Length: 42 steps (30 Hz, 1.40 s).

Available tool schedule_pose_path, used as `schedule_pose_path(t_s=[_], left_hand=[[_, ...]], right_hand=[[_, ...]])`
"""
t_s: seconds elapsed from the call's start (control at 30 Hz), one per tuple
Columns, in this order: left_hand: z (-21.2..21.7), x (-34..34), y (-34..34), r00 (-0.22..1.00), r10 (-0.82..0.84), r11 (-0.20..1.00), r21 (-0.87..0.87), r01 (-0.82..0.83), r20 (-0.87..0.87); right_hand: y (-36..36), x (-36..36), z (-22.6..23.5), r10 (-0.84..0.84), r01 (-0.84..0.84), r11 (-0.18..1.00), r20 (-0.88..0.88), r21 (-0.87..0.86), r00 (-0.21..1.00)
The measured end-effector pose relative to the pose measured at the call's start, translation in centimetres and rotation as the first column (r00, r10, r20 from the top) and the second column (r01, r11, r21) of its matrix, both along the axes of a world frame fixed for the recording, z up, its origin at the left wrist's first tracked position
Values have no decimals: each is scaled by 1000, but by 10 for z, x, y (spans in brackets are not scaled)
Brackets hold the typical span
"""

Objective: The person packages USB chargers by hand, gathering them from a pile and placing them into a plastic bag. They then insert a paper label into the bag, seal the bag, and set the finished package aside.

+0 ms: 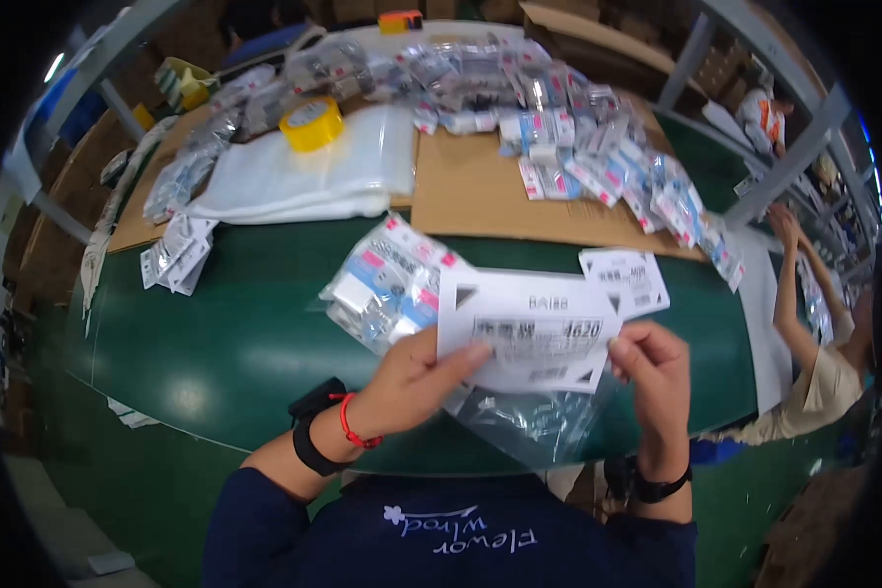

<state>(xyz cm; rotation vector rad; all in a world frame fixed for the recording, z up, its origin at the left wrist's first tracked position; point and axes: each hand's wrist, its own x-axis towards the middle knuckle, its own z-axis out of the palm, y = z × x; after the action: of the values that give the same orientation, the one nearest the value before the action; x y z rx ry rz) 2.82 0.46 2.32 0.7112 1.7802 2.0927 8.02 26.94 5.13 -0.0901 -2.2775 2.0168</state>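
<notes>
A white printed card (519,304) is stretched between my hands above the green table, its printed face up. My left hand (412,377) grips its left side, thumb on top. On the opposite edge, my right hand (654,365) pinches it between thumb and fingers. A clear plastic bag (539,426) shows under the card's lower edge; whether a hand holds it too is hidden. Just beyond my left hand lies a small pile of clear packs (387,279) with white, blue and pink printing. Close past my right hand is a stack of similar white cards (642,284).
Cardboard sheets (490,211) cover the table's far part, bearing a long heap of packs (549,127). A yellow tape roll (312,125) sits on folded clear plastic bags (304,176). More white cards (178,257) lie left. Metal posts (799,147) and another person's arms (799,304) are right.
</notes>
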Motion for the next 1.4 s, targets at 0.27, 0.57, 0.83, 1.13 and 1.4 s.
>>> schedule_pose_path(t_s=[0.27, 0.57, 0.83, 1.13, 1.4], left_hand=[[0, -26, 9, 964, 25, 985, 159, -69, 266], [-4, -6, 19, 971, -76, 994, 98, 55, 227], [-8, -14, 8, 959, -88, 996, 37, 81, 268], [-7, -32, -20, 977, 162, 961, 205, -188, 135], [-4, -47, -38, 911, 411, 889, 203, -410, 38]], right_hand=[[28, 24, -13, -240, 241, 970, -48, 26, 970], [0, 17, -24, 54, -31, 981, 117, -193, 992], [25, 29, -41, -69, 80, 985, 79, -152, 995], [136, 118, -39, -218, 241, 970, 344, -24, 913], [59, 82, -79, -158, 290, 940, 523, -182, 838]])
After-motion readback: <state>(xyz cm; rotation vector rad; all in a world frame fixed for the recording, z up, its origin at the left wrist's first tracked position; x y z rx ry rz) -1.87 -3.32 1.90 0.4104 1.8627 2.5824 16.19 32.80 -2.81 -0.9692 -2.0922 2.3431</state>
